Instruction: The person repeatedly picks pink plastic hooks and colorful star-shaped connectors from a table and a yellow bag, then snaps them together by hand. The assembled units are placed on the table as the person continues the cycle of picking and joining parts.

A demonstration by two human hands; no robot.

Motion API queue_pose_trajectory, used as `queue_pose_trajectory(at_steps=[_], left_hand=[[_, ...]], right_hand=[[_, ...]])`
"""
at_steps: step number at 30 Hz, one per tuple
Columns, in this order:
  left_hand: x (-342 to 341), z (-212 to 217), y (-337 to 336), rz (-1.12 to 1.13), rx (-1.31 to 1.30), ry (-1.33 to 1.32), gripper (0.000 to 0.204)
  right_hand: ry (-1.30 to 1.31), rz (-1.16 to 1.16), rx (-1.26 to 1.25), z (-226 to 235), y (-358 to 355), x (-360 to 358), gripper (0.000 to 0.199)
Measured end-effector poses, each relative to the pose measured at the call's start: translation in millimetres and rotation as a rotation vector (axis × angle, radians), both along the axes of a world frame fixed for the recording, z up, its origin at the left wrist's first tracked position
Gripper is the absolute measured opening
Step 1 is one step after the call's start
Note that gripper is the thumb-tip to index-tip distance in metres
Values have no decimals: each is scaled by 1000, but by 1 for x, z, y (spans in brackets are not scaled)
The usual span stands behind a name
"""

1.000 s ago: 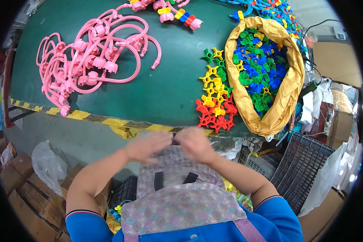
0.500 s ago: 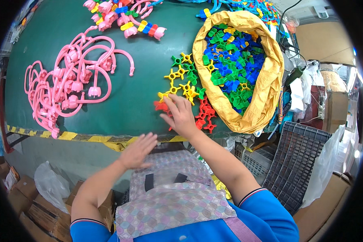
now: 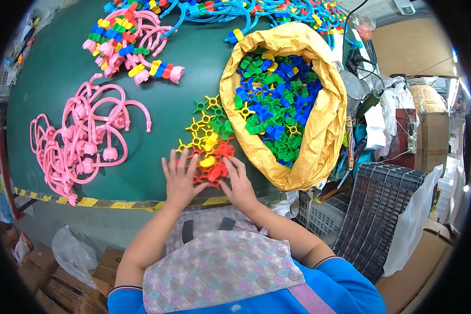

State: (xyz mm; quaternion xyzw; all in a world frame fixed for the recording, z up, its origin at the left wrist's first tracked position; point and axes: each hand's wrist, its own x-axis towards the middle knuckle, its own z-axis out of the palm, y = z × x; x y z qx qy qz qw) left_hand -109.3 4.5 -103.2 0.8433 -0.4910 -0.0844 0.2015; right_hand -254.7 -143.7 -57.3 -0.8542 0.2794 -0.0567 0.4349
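Both hands lie flat and spread on the table, gripping nothing: the left hand (image 3: 180,178) and right hand (image 3: 239,183) press down on either side of a small heap of red pieces (image 3: 210,168), fingertips touching it, with one yellow piece (image 3: 208,161) between them. Whether any finger pinches a piece I cannot tell.

These spiky, star-shaped plastic pieces look light and stiff, likely to slide on the smooth green table (image 3: 63,73) and to snag on each other by their prongs; a pinch at the hub or around one prong should hold best, judging by their shape.

Just beyond the heap, loose yellow and green stars (image 3: 206,123) trail upward. Right of them a yellow sack (image 3: 324,131) gapes, full of blue and green pieces (image 3: 275,104). Left, well apart, lies a tangle of pink hoops (image 3: 83,141). Farther off sit hoops strung with coloured beads (image 3: 128,39), and blue hoops (image 3: 230,10) at the far edge.
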Motion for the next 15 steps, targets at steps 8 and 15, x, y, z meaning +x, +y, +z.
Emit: queue_pose_trajectory(at_steps=[8, 15], left_hand=[[17, 36, -1, -10, -77, 7, 95], [66, 51, -35, 482, -127, -117, 80]], right_hand=[[533, 56, -574, 39, -155, 45, 81], [3, 7, -250, 33, -137, 83, 50]])
